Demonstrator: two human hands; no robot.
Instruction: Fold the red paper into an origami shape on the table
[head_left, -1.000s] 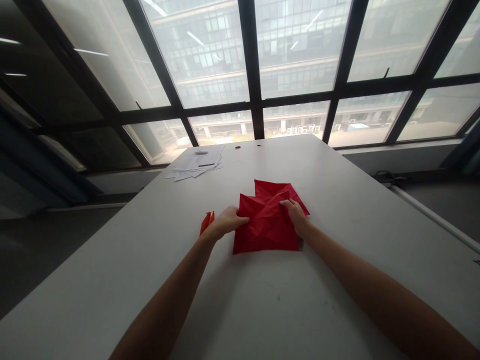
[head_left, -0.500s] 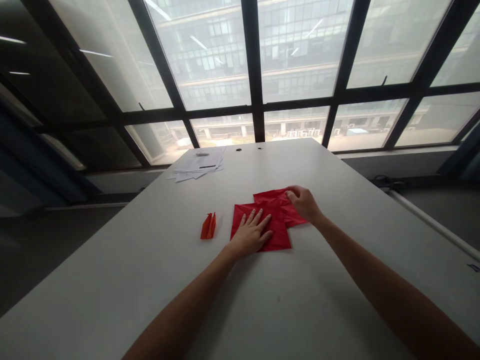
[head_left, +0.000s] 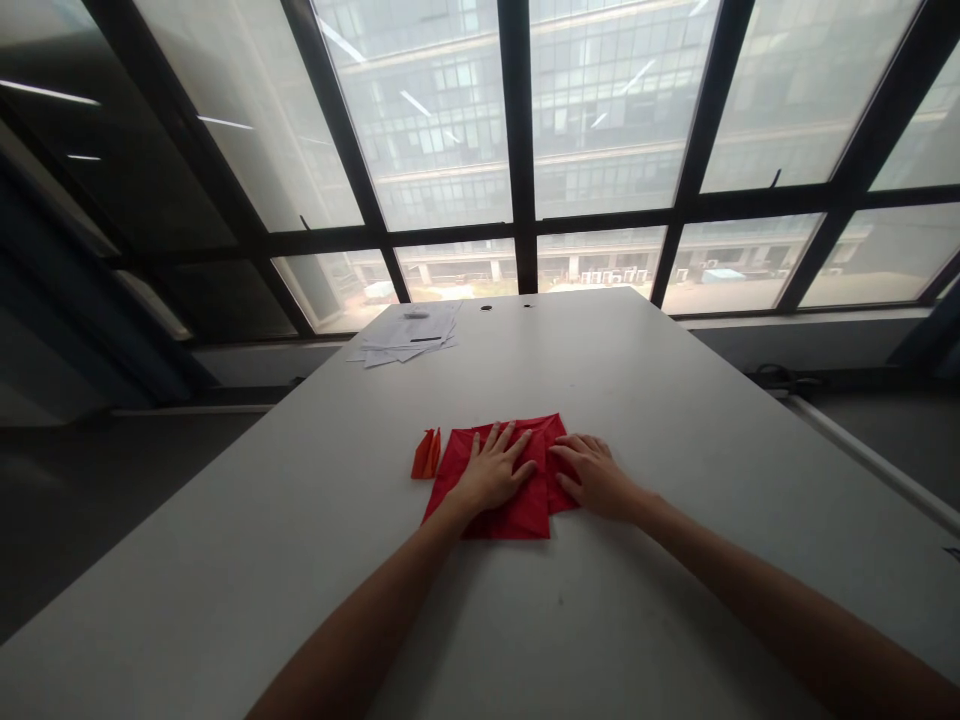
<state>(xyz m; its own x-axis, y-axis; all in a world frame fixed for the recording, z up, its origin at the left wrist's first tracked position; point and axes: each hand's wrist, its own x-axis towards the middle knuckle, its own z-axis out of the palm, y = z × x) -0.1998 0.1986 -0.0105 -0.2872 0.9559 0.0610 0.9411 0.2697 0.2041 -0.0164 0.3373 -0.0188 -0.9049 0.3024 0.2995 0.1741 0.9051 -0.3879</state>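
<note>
Two thin, creased red sheets lie overlapping; I cannot tell whether they are paper or plastic. On the nearer red sheet (head_left: 517, 518), my left hand (head_left: 496, 470) presses flat with its fingers spread. Part of the other red sheet (head_left: 559, 494) shows from under it, up and to the right. The fingers of my right hand (head_left: 592, 474) rest outstretched and slightly bent on that sheet's right edge. Left of the sheets stands a small folded orange-red piece (head_left: 426, 456), close to the nearer sheet's edge.
All of this lies on a long white table (head_left: 645, 390). Loose white papers (head_left: 390, 345) with a dark pen (head_left: 426, 339) on them are at its far left. Beyond the far edge are large dark-framed windows (head_left: 527, 150).
The red sheets have slid left and toward me and overlap more. My right hand has come down and left, its bent grip at the far sheet's corner loosening into outstretched fingers.
</note>
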